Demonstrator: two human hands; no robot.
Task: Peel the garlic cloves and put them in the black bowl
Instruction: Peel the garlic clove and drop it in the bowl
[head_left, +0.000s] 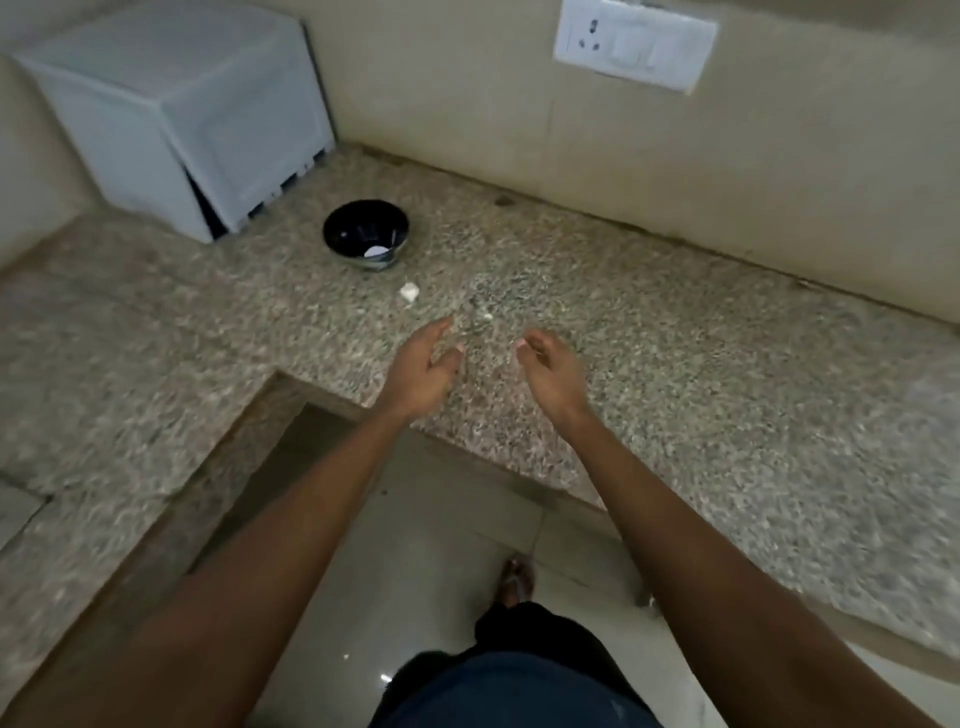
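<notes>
A: What is seen on the worktop (675, 364)?

B: A black bowl (365, 234) is set near the white box (176, 114), with something pale seen inside it, perhaps a peeled clove. A garlic clove (409, 292) is left just in front of the bowl, and a smaller white scrap (487, 315) lies further right; whether that is peel or garlic cannot be told through the blur.

A: And the hands?

B: The left hand (423, 366) is held over the worktop with fingers spread loosely, nothing gripped. The right hand (550, 369) is held beside it, fingers lightly curled, and nothing is seen in its grip either.

A: Which step is in hand, then?

B: A pause between cloves is judged likely. Next, the clove by the bowl would need to be pinched up, its skin worked loose with the fingertips, and the bare clove dropped into the bowl.
</notes>
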